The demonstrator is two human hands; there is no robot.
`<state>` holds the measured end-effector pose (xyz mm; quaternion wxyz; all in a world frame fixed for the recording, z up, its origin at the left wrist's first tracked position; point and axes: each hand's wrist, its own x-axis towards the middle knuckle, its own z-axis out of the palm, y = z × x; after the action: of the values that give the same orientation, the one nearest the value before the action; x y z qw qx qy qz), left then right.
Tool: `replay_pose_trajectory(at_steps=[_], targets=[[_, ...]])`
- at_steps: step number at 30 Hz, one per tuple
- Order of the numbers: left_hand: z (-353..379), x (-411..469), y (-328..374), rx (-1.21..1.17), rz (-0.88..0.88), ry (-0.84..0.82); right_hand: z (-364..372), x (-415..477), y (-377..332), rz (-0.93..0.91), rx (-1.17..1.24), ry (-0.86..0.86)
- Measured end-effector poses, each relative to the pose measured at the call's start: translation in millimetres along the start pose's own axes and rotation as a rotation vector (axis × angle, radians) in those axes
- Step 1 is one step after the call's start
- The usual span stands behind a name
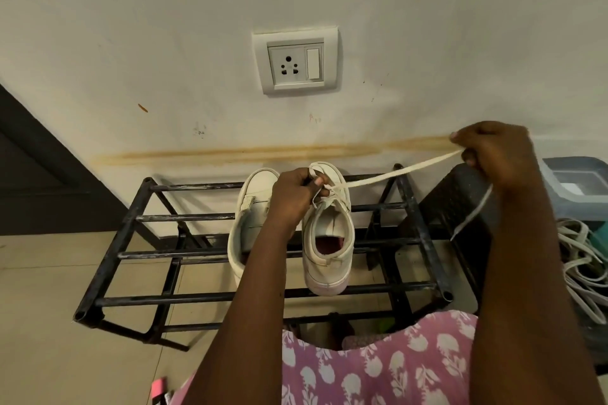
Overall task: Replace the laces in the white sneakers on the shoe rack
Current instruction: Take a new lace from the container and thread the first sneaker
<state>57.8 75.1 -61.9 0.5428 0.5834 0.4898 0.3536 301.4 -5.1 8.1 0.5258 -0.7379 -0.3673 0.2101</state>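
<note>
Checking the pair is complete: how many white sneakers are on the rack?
2, both on the shoe rack: the left sneaker, partly hidden behind the forearm, and the right sneaker beside it, its lace pulled taut.

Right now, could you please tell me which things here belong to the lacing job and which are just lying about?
Job: sneaker being laced, second sneaker, lace, shoe rack, left hand, right hand.
Lying about: wall socket, black plastic item, grey lidded box.
</note>
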Motion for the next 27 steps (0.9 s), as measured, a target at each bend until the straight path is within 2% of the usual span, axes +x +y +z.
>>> replay_pose_trajectory(at_steps=[2, 3, 5, 8, 12, 18, 24, 27], targets=[[-0.4, 0.7, -0.8, -0.001, -0.001, 0.003, 3.9, 1.0, 1.2, -0.003, -0.485, -0.209], [-0.4, 0.9, -1.4, 0.005, 0.005, 0.0, 8.7, -0.4, 0.7, 0.011, -0.654, -0.332], [0.0, 0.3, -0.9, 0.007, 0.019, -0.009, 23.3, -4.5, -2.8, 0.003, -0.777, -0.51], [0.8, -0.7, 0.9, 0.012, 0.04, -0.015, 53.0, -15.8, -16.3, -0.074, -0.582, -0.69], [-0.9, -0.7, -0.4, 0.026, 0.071, -0.014, 93.1, -29.6, -14.8, -0.046, -0.216, -0.795], [-0.6, -4.4, 0.8, -0.01, 0.072, -0.004, 108.9, -35.8, -0.4, -0.044, -0.131, -0.78], [4.4, -8.7, 5.3, -0.008, 0.016, 0.038, 109.2, -36.1, 1.1, -0.065, -0.133, -0.517], [0.5, -11.1, 7.0, -0.066, 0.003, -0.019, 103.0, -35.5, -4.6, -0.055, -0.204, -0.457]])
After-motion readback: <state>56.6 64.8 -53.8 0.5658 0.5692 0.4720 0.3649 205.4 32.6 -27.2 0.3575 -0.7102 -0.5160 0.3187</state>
